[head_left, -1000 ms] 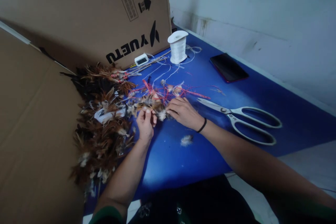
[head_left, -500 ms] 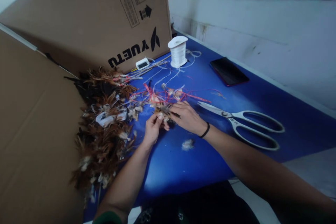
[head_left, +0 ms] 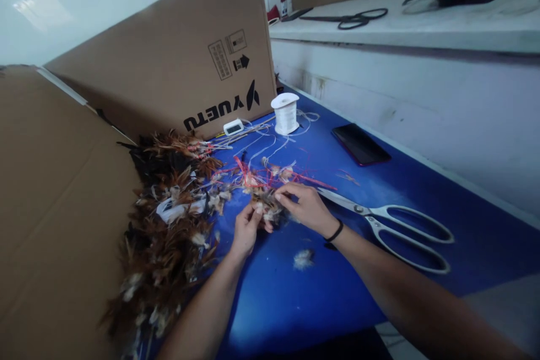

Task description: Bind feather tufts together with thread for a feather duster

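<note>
Between my hands is a small bunch of brown and white feathers (head_left: 267, 203). My left hand (head_left: 247, 229) pinches its pale fluffy base between thumb and fingers. At the right side of the bunch my right hand (head_left: 309, 208), with a black band at the wrist, has thumb and fingertips closed on the feather tips. Just beyond lie pink and white ribbon strands (head_left: 242, 171) tangled with loose fluff. A loose grey-white feather tuft (head_left: 304, 259) rests on the blue table (head_left: 270, 292) in front of my right wrist.
A heap of brown feathers (head_left: 169, 264) lies left, against a cardboard box (head_left: 160, 79). Large scissors (head_left: 379, 219) lie right of my right hand. Farther back are a white ribbon spool (head_left: 286, 115), a small white device (head_left: 233, 127) and a phone (head_left: 360, 144). Other scissors (head_left: 356, 19) sit on the ledge.
The view has tilted up, showing more of the ledge and wall. My right hand has shifted its fingers on the feather bunch; the left keeps its pinch.
</note>
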### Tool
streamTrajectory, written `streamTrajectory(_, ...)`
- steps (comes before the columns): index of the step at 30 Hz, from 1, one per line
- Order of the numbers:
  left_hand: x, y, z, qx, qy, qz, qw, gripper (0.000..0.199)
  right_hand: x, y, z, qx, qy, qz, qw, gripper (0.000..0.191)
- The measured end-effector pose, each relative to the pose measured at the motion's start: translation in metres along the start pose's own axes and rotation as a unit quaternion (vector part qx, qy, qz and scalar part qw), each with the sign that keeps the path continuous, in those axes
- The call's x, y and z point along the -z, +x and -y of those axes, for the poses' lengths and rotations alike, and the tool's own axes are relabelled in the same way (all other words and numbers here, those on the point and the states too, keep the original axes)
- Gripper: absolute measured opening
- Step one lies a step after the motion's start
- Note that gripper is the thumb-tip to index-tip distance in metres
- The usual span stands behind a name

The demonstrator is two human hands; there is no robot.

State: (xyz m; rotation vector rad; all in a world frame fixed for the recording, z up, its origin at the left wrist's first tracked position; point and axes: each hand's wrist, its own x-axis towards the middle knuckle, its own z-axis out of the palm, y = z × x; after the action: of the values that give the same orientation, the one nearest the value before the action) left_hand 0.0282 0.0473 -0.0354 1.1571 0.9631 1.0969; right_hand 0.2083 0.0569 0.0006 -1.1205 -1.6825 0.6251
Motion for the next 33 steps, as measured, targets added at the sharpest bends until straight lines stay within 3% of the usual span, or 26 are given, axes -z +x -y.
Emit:
streamTrajectory(16, -0.003, 0.000, -0.011, 0.027, -0.052, -0.034, 0.998, 0.032, 0.004, 0.007, -0.001, -0.165, 0.176, -0.052, 0.969, 0.020)
streamTrajectory(23, -0.007, -0.004, -0.019, -0.024, -0.103, -0.093, 0.990, 0.028, 0.005, 0.006, 0.002, -0.186, 0.202, -0.022, 0.961, 0.019)
streamTrajectory(29, -0.014, -0.009, -0.017, -0.008, -0.095, -0.062, 0.993, 0.026, 0.002, 0.003, 0.012, -0.170, 0.192, 0.048, 0.965, 0.014)
streamTrajectory(33, -0.015, -0.010, -0.015, 0.012, -0.086, -0.053, 0.995, 0.027, 0.000, 0.001, 0.015, -0.154, 0.185, 0.062, 0.968, 0.010)
